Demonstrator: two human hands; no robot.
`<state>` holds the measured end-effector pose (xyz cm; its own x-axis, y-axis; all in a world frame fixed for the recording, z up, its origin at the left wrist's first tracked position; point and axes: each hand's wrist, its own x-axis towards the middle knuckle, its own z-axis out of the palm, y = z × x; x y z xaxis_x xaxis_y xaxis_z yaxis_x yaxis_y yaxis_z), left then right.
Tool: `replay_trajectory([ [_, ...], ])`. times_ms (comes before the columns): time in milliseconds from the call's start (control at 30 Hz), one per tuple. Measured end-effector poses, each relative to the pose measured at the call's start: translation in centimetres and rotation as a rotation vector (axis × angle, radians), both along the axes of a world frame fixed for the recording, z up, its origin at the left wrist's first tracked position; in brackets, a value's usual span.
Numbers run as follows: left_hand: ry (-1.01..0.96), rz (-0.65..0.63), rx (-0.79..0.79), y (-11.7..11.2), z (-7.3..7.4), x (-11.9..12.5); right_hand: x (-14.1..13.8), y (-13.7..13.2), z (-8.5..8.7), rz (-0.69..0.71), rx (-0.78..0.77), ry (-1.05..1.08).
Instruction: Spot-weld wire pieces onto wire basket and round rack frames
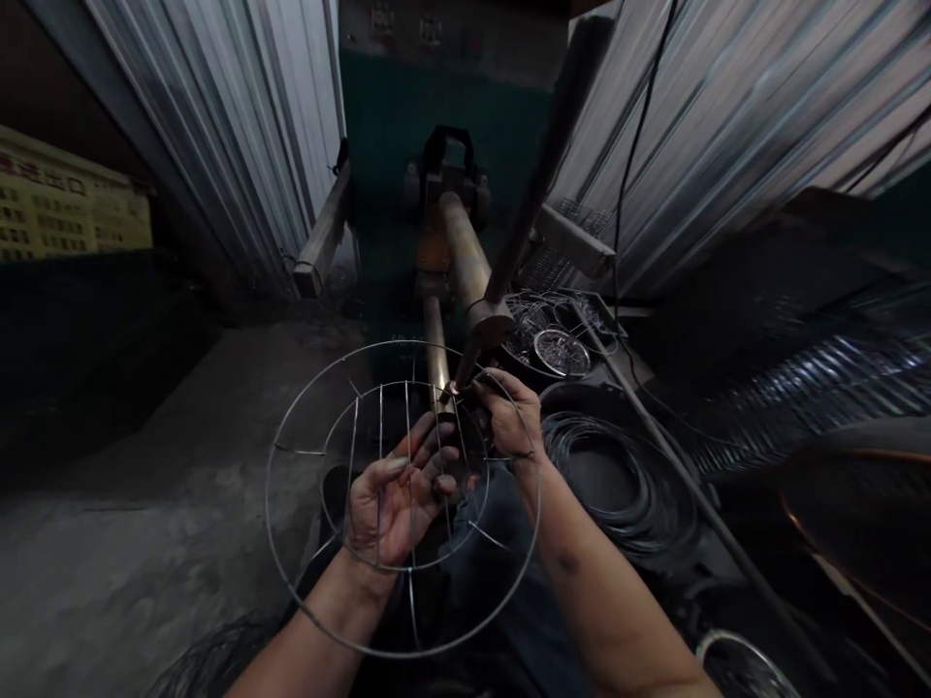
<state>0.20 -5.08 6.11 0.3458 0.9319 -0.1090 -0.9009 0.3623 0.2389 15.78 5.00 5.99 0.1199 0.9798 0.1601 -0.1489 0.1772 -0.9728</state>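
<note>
A round wire rack, two rings joined by short spokes with straight bars across the inner one, is held tilted before me. My left hand is palm up beneath the bars, its fingers curled up around them. My right hand pinches at the rack's upper right, close to the electrode tip of a welding machine; what lies between its fingertips is hidden. The lower electrode arm ends just behind the rack, near my left fingertips. Above it the thick upper arm carries a slanting dark rod.
Right of the machine, a round tub holds loose wire pieces and a small ring-shaped basket. Coiled wire lies nearer me. A long metal bar runs along the right. A yellow crate is at far left, concrete floor below.
</note>
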Motion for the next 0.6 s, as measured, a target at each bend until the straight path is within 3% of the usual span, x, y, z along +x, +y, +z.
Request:
replay_trajectory([
  [267, -0.039, 0.032, -0.032, 0.1, 0.6, -0.1, -0.7, 0.5, 1.6, -0.052, 0.111, -0.161],
  [600, -0.037, 0.069, -0.047, 0.2, 1.4, 0.0, -0.5, 1.9, 1.1, 0.11, 0.093, -0.083],
])
